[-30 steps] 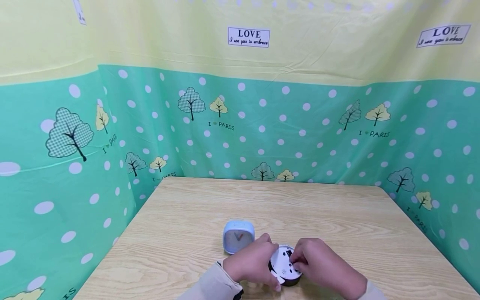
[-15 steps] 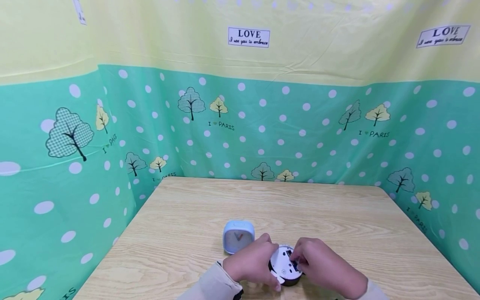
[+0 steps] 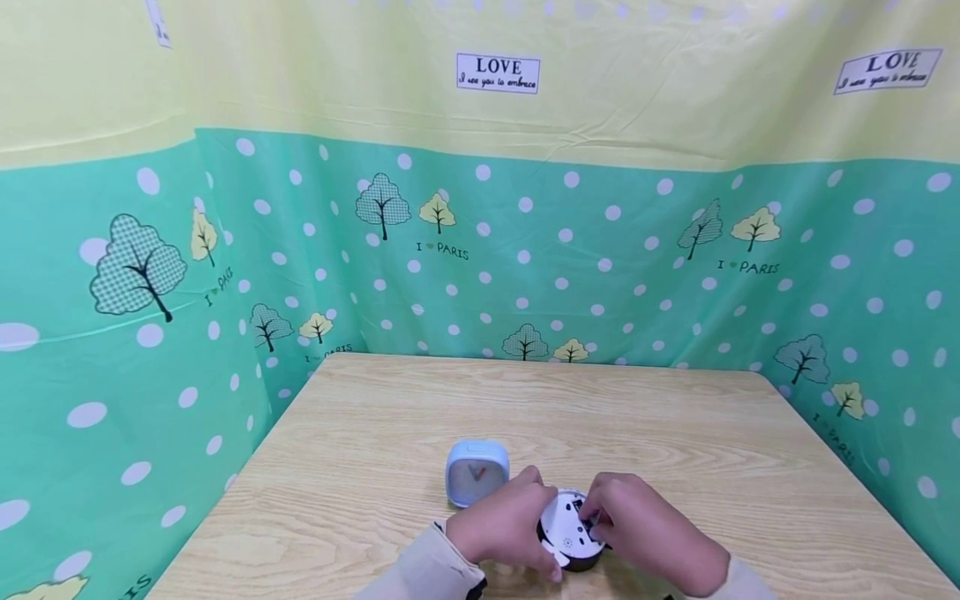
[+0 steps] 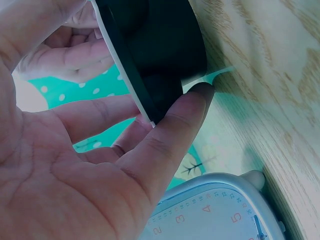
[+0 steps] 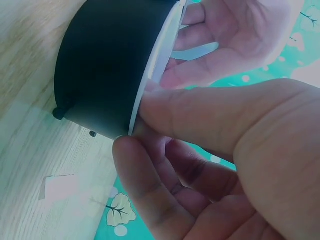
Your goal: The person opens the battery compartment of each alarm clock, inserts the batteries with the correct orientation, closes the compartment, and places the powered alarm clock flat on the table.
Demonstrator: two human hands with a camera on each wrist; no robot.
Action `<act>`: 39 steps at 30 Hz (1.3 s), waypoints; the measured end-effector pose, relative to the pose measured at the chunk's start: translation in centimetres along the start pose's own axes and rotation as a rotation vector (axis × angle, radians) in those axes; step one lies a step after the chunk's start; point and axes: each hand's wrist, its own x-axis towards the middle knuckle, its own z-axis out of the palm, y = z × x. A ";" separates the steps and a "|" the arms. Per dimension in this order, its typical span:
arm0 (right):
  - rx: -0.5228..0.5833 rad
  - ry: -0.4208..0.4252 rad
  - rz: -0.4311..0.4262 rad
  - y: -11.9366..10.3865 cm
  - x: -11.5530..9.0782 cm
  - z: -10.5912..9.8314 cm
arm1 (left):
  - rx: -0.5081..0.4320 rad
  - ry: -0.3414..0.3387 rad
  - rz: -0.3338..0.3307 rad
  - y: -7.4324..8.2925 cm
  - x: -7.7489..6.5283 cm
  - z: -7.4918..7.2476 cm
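Observation:
A round clock with a black casing (image 4: 155, 45) and a white back (image 3: 561, 527) lies back up on the table, tilted in the wrist views. Dark slots and a group of small holes show on that back. My left hand (image 3: 510, 521) holds its left side, thumb and fingers spread around the rim. At its right side is my right hand (image 3: 648, 529), with the thumb (image 5: 165, 107) pressing on the back by the dark slot and the other fingers curled at the rim. What lies under these fingertips is hidden. Small feet (image 5: 59, 114) stick out from the casing.
A light-blue square clock (image 3: 477, 473) with rounded corners stands just beyond my left hand, its numbered dial (image 4: 200, 220) visible in the left wrist view. The wooden table (image 3: 375, 417) is bordered by a green and yellow printed curtain (image 3: 525, 208).
My right thumb has shifted slightly over the clock's back, so more of the dark slot shows. The left hand and both clocks stay where they were.

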 end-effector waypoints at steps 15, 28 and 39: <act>-0.085 0.001 0.005 -0.3 0.0 0.1 | -0.017 -0.002 -0.012 -0.1 0.0 0.1; -0.085 0.031 -0.040 -0.1 -0.2 0.3 | 0.002 0.007 -0.004 0.0 0.0 0.1; -0.116 0.062 -0.098 0.0 -0.1 0.5 | 0.000 0.004 -0.006 -0.1 0.0 0.1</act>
